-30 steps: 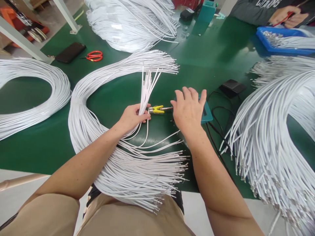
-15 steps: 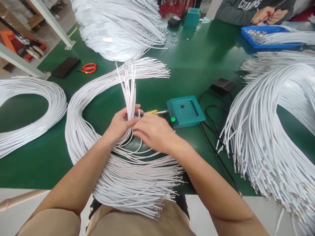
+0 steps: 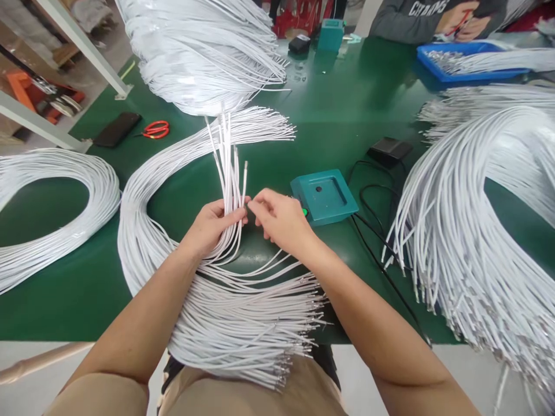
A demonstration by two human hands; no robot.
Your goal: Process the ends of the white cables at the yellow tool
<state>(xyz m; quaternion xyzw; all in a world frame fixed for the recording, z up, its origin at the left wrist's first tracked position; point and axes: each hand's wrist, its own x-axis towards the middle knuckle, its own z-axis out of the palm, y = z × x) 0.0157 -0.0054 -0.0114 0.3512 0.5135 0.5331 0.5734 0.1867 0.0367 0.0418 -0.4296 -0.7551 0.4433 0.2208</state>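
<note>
My left hand (image 3: 217, 225) is closed around a bunch of white cables (image 3: 228, 167), whose ends stand up above the fingers. One cable with a pale sleeved end (image 3: 245, 173) stands a little apart on the bunch's right side. My right hand (image 3: 277, 219) is just to the right, thumb and forefinger pinched together close to the left fingertips. Whether anything sits in that pinch cannot be made out. Under both forearms lies a big curved bundle of white cables (image 3: 243, 323), its ends fanned toward the right. The teal device (image 3: 325, 196) with a green button is partly behind my right hand.
Coiled white cables lie at left (image 3: 56, 242), at the back (image 3: 203, 52) and at right (image 3: 459, 231). Red-handled scissors (image 3: 156, 129) lie beside a dark flat case (image 3: 118, 129). Black cords (image 3: 377, 240) run past a black pedal-like box (image 3: 390, 151). A co-worker's hands (image 3: 463, 23) are behind a blue tray (image 3: 437, 70).
My right hand has drawn back slightly right from the bunch, fingers now pinched. The sleeved cable end now stands upright at the bunch's right side. The yellow piece by the teal device is now hidden.
</note>
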